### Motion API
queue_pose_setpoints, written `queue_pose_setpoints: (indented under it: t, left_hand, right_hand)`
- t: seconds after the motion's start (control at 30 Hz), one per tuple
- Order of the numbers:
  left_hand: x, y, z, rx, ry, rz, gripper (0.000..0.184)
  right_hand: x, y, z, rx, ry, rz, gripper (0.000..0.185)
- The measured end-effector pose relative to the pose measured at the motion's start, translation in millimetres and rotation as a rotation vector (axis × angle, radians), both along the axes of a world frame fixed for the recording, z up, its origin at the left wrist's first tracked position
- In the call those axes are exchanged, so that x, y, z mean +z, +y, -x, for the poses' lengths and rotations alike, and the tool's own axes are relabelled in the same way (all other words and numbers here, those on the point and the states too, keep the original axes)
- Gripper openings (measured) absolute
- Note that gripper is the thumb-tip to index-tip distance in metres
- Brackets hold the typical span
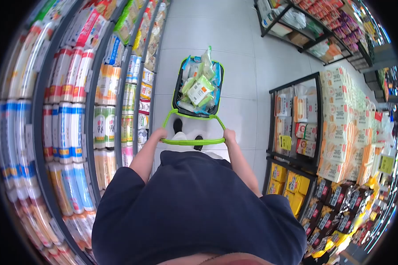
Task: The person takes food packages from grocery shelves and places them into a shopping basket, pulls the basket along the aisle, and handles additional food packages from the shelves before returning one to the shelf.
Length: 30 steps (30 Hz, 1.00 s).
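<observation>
In the head view, a black shopping basket (176,90) with a bright green rim stands on the floor in front of my feet. Its green handle (193,142) is tilted back toward my body. My left hand (159,134) is closed on the left end of this handle, and my right hand (228,135) is closed on the right end. Inside the basket lie several plastic packages, among them a green-and-white packet (200,91) on top. A tall pale green bag (206,62) sticks up past the far rim. Blue wrappers show beneath them.
A long shelf (96,84) of tube-shaped noodle packs and bagged goods runs close along my left. On the right stand a black rack (296,86), stacked cartons (338,128) and yellow packs (295,182). Another rack (311,33) is farther ahead. Grey floor tiles (239,48) extend forward.
</observation>
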<state>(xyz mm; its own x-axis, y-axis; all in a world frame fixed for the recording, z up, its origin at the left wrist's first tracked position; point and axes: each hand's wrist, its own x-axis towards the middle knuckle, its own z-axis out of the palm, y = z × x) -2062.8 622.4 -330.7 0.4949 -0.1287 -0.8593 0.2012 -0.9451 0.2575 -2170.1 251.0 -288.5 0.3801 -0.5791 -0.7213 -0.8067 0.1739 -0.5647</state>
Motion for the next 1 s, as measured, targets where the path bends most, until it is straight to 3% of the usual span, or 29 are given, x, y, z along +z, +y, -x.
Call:
queue_pose_setpoints:
  t: [0.07,0.2,0.3,0.37,0.5,0.57,0.7,0.73,0.83,1.0]
  left_hand:
    - [-17.8,0.7,23.7,-0.248,0.068,0.032,0.011]
    - [19.1,-24.8,62.6,-0.109,0.140,0.132,0.011]
    - [37.0,-36.0,86.9,-0.045,0.194,0.042,0.010]
    - [50.8,-38.8,105.1,-0.352,0.139,0.069,0.011]
    - [57.7,-43.2,156.2,0.219,0.091,0.004,0.013]
    - [80.4,-41.7,176.1,0.335,0.069,0.027,0.016]
    - [77.5,-48.5,206.4,0.501,-0.044,0.042,0.028]
    - [65.1,-50.9,215.3,0.476,-0.308,0.014,0.035]
    - [78.1,-53.5,208.1,0.472,-0.134,0.047,0.038]
    - [39.2,-64.4,197.3,0.675,-0.085,-0.039,0.046]
  right_hand:
    - [0.6,-10.6,13.6,-0.036,-0.067,0.029,0.020]
    - [6.1,-31.0,41.6,-0.040,0.003,-0.003,0.014]
    - [10.7,-34.3,75.5,-0.025,0.018,-0.068,0.014]
    - [7.8,-35.3,96.8,0.008,0.026,-0.069,0.015]
    - [15.0,-34.4,130.8,0.162,0.137,-0.123,0.020]
    - [19.9,-33.3,134.6,0.227,0.152,-0.134,0.025]
    - [12.6,-44.5,138.2,0.300,0.153,0.027,0.027]
    - [12.5,-43.8,132.3,0.298,0.126,0.036,0.028]
    - [15.9,-49.4,127.5,0.288,0.086,-0.029,0.026]
    - [27.7,-47.6,97.0,0.290,0.121,-0.091,0.023]
